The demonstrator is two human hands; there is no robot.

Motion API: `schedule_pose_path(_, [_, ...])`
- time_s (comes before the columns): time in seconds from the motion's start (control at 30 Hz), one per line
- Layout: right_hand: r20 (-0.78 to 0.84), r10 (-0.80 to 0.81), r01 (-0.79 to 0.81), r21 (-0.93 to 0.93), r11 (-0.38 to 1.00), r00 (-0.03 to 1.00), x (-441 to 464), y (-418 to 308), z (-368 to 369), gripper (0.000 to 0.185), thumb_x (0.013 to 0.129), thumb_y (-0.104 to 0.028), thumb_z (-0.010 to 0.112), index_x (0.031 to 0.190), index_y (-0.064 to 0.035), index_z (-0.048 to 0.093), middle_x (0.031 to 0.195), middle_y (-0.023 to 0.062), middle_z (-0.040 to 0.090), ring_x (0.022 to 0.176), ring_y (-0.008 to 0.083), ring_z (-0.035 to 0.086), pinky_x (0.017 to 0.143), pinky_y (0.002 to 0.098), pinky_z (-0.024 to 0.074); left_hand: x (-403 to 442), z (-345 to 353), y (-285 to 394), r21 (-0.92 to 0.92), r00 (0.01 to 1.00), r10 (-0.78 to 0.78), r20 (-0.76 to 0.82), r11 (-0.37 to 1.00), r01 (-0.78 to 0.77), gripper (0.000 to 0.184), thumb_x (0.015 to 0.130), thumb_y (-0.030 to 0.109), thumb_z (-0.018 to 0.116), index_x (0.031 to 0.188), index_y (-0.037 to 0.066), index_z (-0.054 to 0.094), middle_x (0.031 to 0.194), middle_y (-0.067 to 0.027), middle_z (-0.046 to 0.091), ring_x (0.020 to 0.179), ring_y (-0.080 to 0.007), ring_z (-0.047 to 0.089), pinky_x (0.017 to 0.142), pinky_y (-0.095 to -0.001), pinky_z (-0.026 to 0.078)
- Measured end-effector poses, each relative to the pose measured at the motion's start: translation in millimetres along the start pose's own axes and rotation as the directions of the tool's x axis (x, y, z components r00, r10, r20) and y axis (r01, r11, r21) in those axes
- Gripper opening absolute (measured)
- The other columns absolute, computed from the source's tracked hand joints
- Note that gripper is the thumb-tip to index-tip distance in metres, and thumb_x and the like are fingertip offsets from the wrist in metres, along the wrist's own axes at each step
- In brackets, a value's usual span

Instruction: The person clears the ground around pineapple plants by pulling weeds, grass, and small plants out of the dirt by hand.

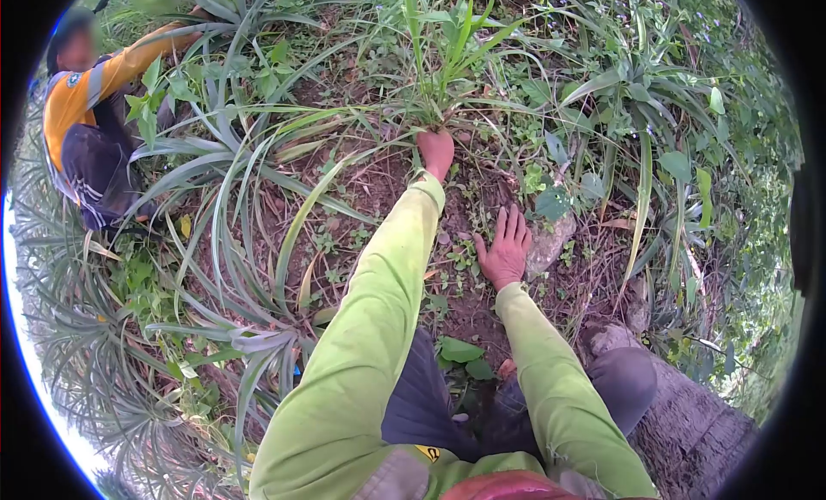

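My left hand [436, 153] is closed at the base of a tall green grass clump [443, 91], low to the soil; its fingertips are turned away from view. The blades of the clump rise and spread beyond the hand. Lower and to the right, my right hand [505, 252] lies flat with fingers spread on the ground, beside a pale stone [551, 244]. Small weeds [465, 257] grow in the brown soil near both hands.
Spiky, grey-green pineapple-like plants [232, 147] stand to the left, with another [641, 95] at the upper right. A co-worker in an orange sleeve [129, 65] crouches at the upper left, reaching into leaves. A log [688, 422] lies at the lower right.
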State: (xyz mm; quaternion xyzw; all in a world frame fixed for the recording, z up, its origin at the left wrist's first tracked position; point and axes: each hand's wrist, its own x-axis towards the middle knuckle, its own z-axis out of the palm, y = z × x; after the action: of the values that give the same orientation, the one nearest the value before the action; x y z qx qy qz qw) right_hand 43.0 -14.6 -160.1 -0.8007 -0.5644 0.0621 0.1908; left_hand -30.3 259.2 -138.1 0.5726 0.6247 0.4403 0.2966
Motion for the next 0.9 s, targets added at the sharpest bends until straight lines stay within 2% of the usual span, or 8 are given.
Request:
schedule_pose_path(0.13, [-0.027,-0.014,0.014,-0.011,1.000,1.000,-1.0,0.7,1.1,0.088,0.097,-0.058,0.061,0.159,0.0005,0.039,0.168,0.0228,0.032,0.145,0.0438,0.038,0.122,0.0580,0.0249,-3.5,-3.3,2.4,-0.075,0.999,0.045,-0.018,0.996,-0.046,0.024,0.091,0.004,0.059,0.106,-0.014,0.066,0.107,-0.0351,0.070,0.104,-0.0523,0.066,0.089,-0.0493,0.050])
schedule_pose_path(0.2, [-0.015,-0.015,0.015,-0.007,1.000,1.000,-0.7,0.3,0.4,0.088,0.097,-0.058,0.061,0.159,0.0005,0.039,0.167,0.0229,0.033,0.145,0.0441,0.038,0.122,0.0582,0.0253,-5.0,-2.6,3.5,-0.182,0.998,-0.067,0.013,0.981,0.069,0.025,0.091,0.002,0.058,0.111,-0.012,0.065,0.109,-0.0319,0.071,0.107,-0.0493,0.066,0.092,-0.0484,0.049])
schedule_pose_path(0.33, [-0.036,-0.021,0.021,0.000,1.000,0.999,-0.5,0.9,1.8,0.088,0.096,-0.058,0.062,0.159,0.0004,0.039,0.166,0.0230,0.034,0.145,0.0444,0.039,0.121,0.0588,0.0260,-4.1,0.1,-7.7,-0.150,0.999,-0.041,-0.017,0.988,0.038,0.023,0.090,0.000,0.057,0.108,-0.012,0.065,0.107,-0.0306,0.072,0.103,-0.0491,0.068,0.091,-0.0497,0.049])
schedule_pose_path(0.4, [-0.042,-0.015,0.015,-0.004,1.000,0.999,3.9,-0.6,1.2,0.088,0.097,-0.058,0.061,0.159,0.0000,0.039,0.167,0.0228,0.034,0.145,0.0444,0.039,0.122,0.0588,0.0260,4.2,2.4,-10.4,0.027,0.998,0.055,0.028,0.998,-0.055,0.021,0.088,0.000,0.058,0.103,-0.012,0.067,0.105,-0.0309,0.073,0.099,-0.0499,0.068,0.089,-0.0500,0.049])
schedule_pose_path(0.53, [-0.005,-0.013,0.012,-0.009,1.000,1.000,-4.8,2.2,2.2,0.088,0.097,-0.058,0.061,0.160,-0.0010,0.038,0.168,0.0218,0.032,0.148,0.0441,0.036,0.123,0.0583,0.0251,-11.4,-11.5,19.9,-0.181,0.989,-0.145,-0.021,0.974,0.139,0.023,0.087,0.000,0.058,0.103,-0.013,0.068,0.103,-0.0280,0.074,0.098,-0.0415,0.071,0.088,-0.0460,0.050])
schedule_pose_path(0.57, [-0.011,-0.009,0.009,-0.008,1.000,1.000,0.7,2.6,3.6,0.089,0.096,-0.058,0.061,0.160,-0.0010,0.038,0.169,0.0217,0.031,0.148,0.0441,0.036,0.122,0.0584,0.0250,-12.6,-12.1,22.2,-0.152,0.992,-0.122,-0.044,0.982,0.114,0.038,0.107,0.026,0.062,0.118,-0.010,0.071,0.109,-0.0288,0.075,0.096,-0.0344,0.067,0.088,-0.0452,0.049])
schedule_pose_path(0.67, [-0.011,-0.005,0.005,-0.001,1.000,1.000,3.3,3.2,3.1,0.089,0.096,-0.058,0.062,0.159,-0.0008,0.038,0.169,0.0214,0.030,0.148,0.0440,0.036,0.122,0.0584,0.0251,-11.1,-7.9,13.6,-0.241,0.995,-0.067,-0.077,0.969,0.046,0.039,0.108,0.027,0.061,0.118,-0.010,0.071,0.108,-0.0277,0.075,0.095,-0.0334,0.067,0.088,-0.0444,0.049])
schedule_pose_path(0.9, [-0.013,-0.020,0.020,-0.016,1.000,1.000,0.5,0.7,1.5,0.090,0.096,-0.060,0.062,0.158,0.0005,0.039,0.168,0.0223,0.031,0.148,0.0435,0.036,0.122,0.0570,0.0255,-4.1,-5.7,3.2,-0.176,0.996,-0.023,-0.088,0.984,0.007,0.036,0.106,0.023,0.063,0.116,-0.011,0.071,0.101,-0.0246,0.076,0.090,-0.0284,0.067,0.083,-0.0433,0.049])
